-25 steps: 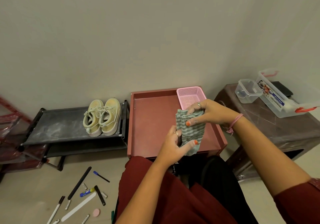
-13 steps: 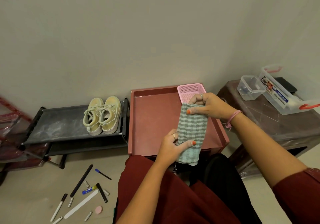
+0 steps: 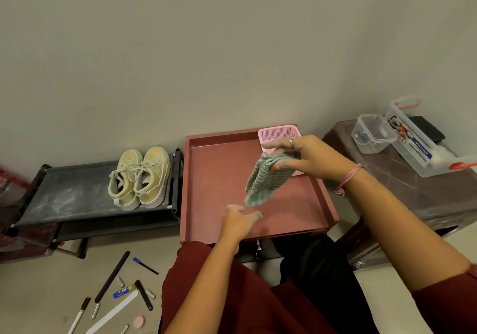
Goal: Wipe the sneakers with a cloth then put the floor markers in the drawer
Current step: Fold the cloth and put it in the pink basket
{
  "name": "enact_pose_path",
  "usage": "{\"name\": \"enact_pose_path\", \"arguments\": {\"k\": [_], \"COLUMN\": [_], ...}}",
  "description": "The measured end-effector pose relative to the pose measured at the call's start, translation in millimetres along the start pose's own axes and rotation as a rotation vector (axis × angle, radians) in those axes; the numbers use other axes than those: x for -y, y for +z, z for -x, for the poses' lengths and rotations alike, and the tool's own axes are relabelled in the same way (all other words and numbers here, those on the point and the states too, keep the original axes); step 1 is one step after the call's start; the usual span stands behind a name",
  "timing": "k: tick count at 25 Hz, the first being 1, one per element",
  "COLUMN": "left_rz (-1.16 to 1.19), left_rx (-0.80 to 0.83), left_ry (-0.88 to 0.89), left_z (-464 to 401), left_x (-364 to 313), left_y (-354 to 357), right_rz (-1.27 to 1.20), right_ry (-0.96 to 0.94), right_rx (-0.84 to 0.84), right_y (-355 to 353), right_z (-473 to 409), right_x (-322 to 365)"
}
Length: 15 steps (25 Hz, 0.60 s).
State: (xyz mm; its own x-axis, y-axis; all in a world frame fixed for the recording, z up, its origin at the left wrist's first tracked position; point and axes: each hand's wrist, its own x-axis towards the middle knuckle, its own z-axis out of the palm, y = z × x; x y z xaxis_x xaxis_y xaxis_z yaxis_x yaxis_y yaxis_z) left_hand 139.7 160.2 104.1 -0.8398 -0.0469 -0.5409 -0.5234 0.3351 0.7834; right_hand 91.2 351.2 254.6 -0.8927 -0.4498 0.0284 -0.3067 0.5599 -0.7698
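Pinching the striped cloth [image 3: 265,179] between thumb and fingers of the right hand [image 3: 307,157], letting it hang above the red tray top [image 3: 219,179]. Hovering just below it, left hand [image 3: 238,221] with fingers loosely spread, holding nothing. Sitting side by side on the black rack [image 3: 64,194], sneakers [image 3: 140,177]. Lying scattered on the floor, markers [image 3: 113,287].

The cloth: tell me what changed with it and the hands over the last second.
The left hand let go of the cloth and dropped below it, open. The right hand alone now pinches it, hanging over the red tray. The sneakers and floor markers stayed put.
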Motion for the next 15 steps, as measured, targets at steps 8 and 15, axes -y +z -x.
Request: {"name": "enact_pose_path", "arguments": {"k": [8, 15], "left_rz": [1.287, 0.929], "left_rx": [0.439, 0.43], "left_ry": [-0.152, -0.055], "left_z": [-34, -79], "left_x": [-58, -79], "left_y": [7, 25], "right_rz": [0.294, -0.846], "right_ry": [-0.355, 0.295], "right_rx": [-0.171, -0.372], "right_y": [51, 56], "right_z": [38, 47], "right_x": [-47, -90]}}
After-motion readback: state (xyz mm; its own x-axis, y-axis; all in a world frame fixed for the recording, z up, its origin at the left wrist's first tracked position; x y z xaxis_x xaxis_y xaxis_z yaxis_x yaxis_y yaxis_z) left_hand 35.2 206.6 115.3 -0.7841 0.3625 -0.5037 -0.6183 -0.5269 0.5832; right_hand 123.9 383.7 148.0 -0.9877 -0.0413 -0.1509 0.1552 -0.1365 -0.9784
